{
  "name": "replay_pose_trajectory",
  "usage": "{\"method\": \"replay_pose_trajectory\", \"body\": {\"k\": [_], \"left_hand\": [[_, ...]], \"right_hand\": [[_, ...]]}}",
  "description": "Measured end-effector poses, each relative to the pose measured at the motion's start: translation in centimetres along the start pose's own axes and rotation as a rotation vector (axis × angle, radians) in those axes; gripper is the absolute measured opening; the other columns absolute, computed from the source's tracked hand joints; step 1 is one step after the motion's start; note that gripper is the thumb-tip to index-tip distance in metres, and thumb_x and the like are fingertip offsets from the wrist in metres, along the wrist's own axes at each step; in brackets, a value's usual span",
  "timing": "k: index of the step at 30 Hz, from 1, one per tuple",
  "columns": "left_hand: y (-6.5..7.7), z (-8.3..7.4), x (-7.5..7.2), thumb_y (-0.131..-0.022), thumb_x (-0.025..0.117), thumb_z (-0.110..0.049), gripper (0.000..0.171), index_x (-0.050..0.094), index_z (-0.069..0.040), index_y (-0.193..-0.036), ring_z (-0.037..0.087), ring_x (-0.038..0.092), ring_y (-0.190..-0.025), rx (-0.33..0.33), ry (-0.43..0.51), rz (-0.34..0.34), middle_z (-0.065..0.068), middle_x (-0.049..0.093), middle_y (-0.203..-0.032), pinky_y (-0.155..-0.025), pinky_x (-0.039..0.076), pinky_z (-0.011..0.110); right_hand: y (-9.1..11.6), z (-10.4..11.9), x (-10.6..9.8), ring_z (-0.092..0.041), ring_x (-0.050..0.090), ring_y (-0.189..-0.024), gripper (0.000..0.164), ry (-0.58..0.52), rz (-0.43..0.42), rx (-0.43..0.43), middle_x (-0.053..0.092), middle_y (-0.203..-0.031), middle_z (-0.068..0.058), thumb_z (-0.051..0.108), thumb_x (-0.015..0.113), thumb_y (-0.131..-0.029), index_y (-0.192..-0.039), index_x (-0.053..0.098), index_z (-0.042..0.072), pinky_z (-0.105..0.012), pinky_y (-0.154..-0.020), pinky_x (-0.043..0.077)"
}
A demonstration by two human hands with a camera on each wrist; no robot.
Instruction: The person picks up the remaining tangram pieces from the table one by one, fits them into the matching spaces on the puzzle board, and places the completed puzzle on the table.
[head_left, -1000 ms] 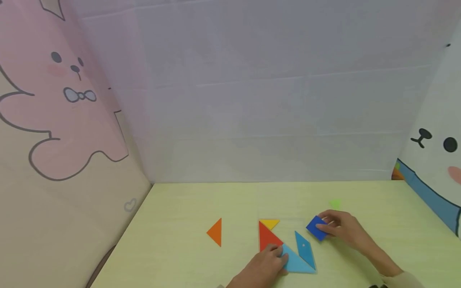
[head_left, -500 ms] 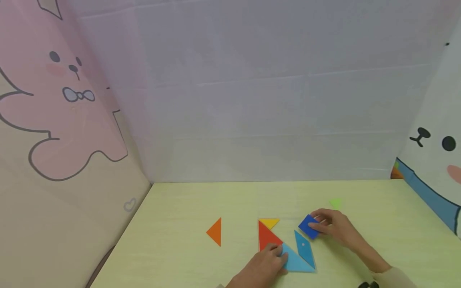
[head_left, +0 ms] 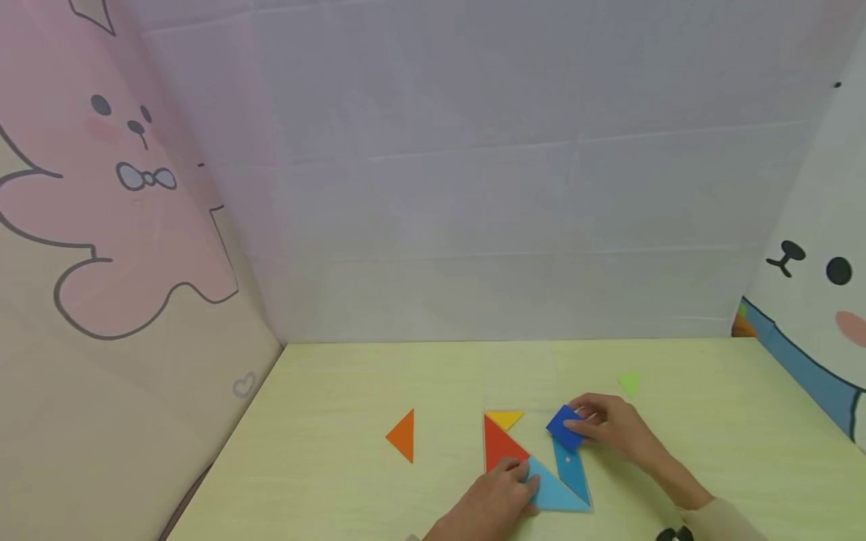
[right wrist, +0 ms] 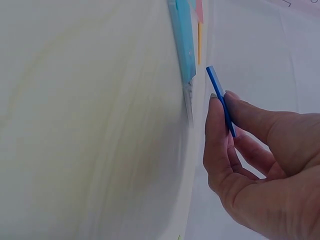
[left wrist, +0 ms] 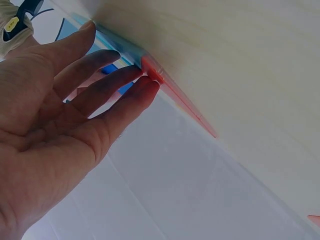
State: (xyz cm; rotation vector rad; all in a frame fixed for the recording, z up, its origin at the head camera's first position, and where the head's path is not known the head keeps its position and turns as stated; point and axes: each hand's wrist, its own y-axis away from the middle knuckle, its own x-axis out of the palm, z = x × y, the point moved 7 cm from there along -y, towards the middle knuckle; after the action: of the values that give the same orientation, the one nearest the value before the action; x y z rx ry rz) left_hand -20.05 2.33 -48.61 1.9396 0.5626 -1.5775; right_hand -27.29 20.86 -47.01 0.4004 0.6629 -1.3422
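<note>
Left hand [head_left: 490, 496] lay with its back facing up; left wrist view showed palm, fingers [left wrist: 87, 70] slightly bent and gapped, thumb [left wrist: 75, 45] stretched apart from them. Right hand [head_left: 619, 430] reached farther forward, its thumb and fingertip pinched, other fingers curled. Right forearm [head_left: 679, 479] slanted toward lower right, sleeve pulled short of wrist. Hands stayed apart.

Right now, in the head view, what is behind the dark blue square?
The lighter blue parallelogram shows partly below the dark blue square; its upper end is covered.
</note>
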Motion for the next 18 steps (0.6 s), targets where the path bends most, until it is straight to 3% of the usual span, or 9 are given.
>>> {"method": "replay_pose_trajectory", "body": {"k": [18], "left_hand": [[-0.1,0.0,-0.1,-0.100,0.062,-0.043,0.041,0.070,-0.020,-0.133,0.005,0.054,-0.103,0.017,-0.018,-0.028,-0.006,0.066,-0.121,-0.088,0.051,0.017]], "right_hand": [[-0.9,0.9,1.7,-0.016,0.067,-0.077,0.028,-0.041,-0.006,0.020,0.071,-0.092,-0.004,0.017,0.082,-0.089,-0.109,0.073,0.000,-0.024,-0.063,0.055]]}}
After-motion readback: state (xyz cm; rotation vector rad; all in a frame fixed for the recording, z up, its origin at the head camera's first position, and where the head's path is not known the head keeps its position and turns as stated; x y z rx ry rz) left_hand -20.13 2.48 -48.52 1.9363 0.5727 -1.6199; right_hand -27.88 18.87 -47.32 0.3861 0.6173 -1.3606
